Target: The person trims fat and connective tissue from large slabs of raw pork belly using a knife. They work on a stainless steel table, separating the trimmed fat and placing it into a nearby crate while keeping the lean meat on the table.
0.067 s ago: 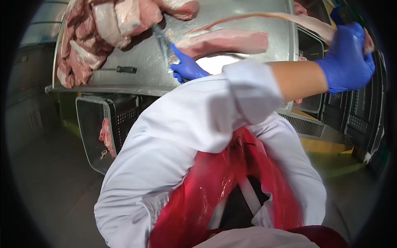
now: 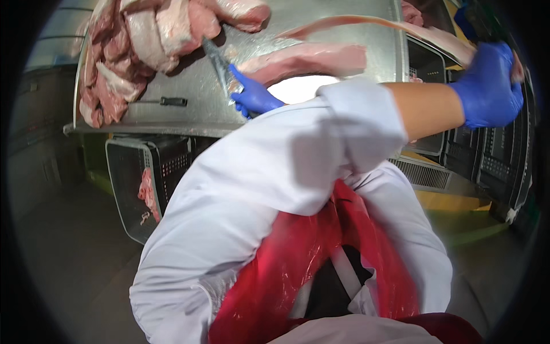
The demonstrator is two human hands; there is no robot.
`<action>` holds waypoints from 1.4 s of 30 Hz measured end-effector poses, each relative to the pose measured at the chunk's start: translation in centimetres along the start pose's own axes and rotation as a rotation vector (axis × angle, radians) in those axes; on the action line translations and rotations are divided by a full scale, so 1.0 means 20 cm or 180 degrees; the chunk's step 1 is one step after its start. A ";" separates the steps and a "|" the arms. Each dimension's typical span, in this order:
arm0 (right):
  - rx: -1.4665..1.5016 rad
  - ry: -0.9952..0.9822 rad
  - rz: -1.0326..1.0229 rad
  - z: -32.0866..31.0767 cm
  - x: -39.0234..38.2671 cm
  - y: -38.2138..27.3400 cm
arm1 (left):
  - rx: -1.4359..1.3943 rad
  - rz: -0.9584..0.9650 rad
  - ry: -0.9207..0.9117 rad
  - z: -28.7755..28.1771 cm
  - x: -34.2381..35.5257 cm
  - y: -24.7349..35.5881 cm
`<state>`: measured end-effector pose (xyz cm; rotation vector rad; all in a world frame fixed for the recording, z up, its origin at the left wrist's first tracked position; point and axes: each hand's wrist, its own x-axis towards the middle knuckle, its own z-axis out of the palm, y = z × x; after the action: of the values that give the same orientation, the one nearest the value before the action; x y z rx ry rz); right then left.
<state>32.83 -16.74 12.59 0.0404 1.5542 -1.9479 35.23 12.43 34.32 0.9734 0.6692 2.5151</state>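
My left hand [image 2: 487, 86], in a blue glove, reaches across my body to the far right and grips one end of a long thin strip of meat [image 2: 366, 23] that arcs over the steel table [image 2: 189, 114]. My right hand [image 2: 252, 96], also in a blue glove, shows above my white sleeve and holds a knife [image 2: 216, 60] whose blade points up the table. A pale pink slab of meat [image 2: 309, 60] lies just right of the knife. My white coat and red apron fill the lower half of the view.
Several cuts of meat [image 2: 137, 46] are heaped at the table's far left. A slim tool with a black handle [image 2: 166, 101] lies near the front edge. A black crate [image 2: 129, 189] under the table holds a meat piece. More black crates [image 2: 498, 166] stand at the right.
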 end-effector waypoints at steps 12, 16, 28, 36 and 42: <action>0.0381 0.2532 -0.0459 -1.39 -0.89 0.30 | 0.6480 -0.2686 -0.0912 -2.16 -0.85 0.53; 0.0396 0.2559 -0.0362 -1.52 -0.78 0.24 | 0.5840 -0.3126 -0.0456 -2.05 -1.01 0.49; 0.0484 0.3126 -0.0192 -1.49 -0.86 0.37 | 0.5542 -0.3896 -0.1989 -1.74 -0.18 -0.50; 0.0324 0.3051 -0.0371 -1.44 -0.82 0.32 | 0.3858 -0.3176 -0.0082 -1.64 -0.38 -0.22; 0.0070 0.2704 -0.0332 -1.59 -0.69 0.19 | 0.5256 -0.2985 -0.0597 -1.56 -0.38 -0.21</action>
<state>34.43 17.24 5.33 0.9137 2.0676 -2.1552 19.30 2.93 7.70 0.8309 2.4371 0.6791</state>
